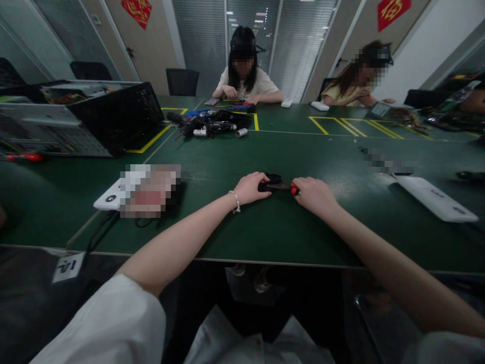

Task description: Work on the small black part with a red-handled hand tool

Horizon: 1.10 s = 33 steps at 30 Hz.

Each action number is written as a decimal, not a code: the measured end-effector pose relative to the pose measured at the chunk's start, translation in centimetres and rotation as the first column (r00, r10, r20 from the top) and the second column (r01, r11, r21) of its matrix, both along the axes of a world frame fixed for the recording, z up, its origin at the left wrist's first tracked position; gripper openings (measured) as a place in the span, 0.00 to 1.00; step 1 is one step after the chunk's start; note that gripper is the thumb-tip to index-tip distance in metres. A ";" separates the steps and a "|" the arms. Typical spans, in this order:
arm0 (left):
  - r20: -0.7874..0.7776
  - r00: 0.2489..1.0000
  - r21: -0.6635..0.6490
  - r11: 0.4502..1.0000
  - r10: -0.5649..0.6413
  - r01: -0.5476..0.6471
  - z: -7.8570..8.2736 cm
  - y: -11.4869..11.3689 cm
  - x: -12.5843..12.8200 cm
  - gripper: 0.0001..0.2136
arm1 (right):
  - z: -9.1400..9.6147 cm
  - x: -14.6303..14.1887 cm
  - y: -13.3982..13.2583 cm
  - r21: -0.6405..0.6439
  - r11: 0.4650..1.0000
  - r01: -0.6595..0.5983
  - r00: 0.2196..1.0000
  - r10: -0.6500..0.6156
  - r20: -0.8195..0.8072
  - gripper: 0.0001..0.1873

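The right hand (314, 194) was closed around the red handle of a slim tool (284, 187), whose dark shaft pointed left; the left hand (252, 188) pinched a small black piece (275, 178) between thumb and fingers at the tool's far end. Both things sat at the middle of the near side of the green worktop (242, 237), the piece dull black, its details too small to tell. To the left, a white device (108, 198) bore a round dark logo, and a white card (68, 268) at the near edge carried a bold, sideways mark. To the right, a white slab (435, 197) showed dark markings, unreadable. Beyond, black cables (212, 121) lay heaped; far off, red diamond hangings (137, 11) bore gold characters.
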<state>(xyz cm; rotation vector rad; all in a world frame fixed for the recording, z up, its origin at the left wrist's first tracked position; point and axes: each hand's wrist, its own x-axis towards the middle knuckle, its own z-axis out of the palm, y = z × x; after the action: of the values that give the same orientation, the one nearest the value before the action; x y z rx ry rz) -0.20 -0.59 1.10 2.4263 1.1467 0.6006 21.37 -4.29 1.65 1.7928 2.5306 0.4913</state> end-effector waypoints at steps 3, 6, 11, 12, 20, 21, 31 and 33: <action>0.002 1.000 -0.006 1.000 -0.001 0.001 0.1 -0.1 0.0 0.14 | 0.0 0.0 0.0 0.007 1.000 0.000 1.000 0.000 0.008 0.11; 0.002 1.000 -0.015 1.000 -0.006 0.006 0.2 -0.1 -0.1 0.13 | -0.1 0.1 -0.1 0.019 1.000 -0.001 1.000 0.000 0.022 0.10; 0.003 1.000 -0.016 1.000 -0.017 0.017 0.3 -0.1 -0.1 0.13 | 0.0 0.0 0.0 0.030 0.999 -0.015 1.000 0.014 0.015 0.09; 0.002 1.000 -0.016 1.000 -0.016 0.016 0.3 -0.1 -0.1 0.13 | 0.0 0.0 0.0 0.032 0.999 -0.018 1.000 0.018 0.014 0.09; -0.002 1.000 -0.014 1.000 -0.021 0.021 0.3 -0.1 -0.2 0.14 | 0.0 0.1 -0.1 0.031 0.999 -0.013 1.000 0.013 0.014 0.09; -0.001 1.000 -0.012 1.000 -0.022 0.022 0.3 -0.1 -0.2 0.14 | 0.0 0.1 -0.1 0.032 0.999 -0.011 1.000 0.010 0.015 0.09; 0.013 1.000 0.016 1.000 -0.020 0.019 -0.1 0.1 -0.1 0.14 | -0.1 0.0 -0.1 0.039 0.999 -0.008 1.000 0.008 0.020 0.11; 0.010 1.000 0.019 1.000 -0.018 0.018 -0.1 0.1 -0.1 0.14 | 0.0 0.0 -0.2 0.038 0.999 -0.006 1.000 0.006 0.015 0.11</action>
<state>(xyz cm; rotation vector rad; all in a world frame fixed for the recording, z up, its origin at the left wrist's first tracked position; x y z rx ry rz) -0.34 -0.51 1.01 2.4442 1.1189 0.6200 21.34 -4.44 1.62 1.7873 2.5346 0.5548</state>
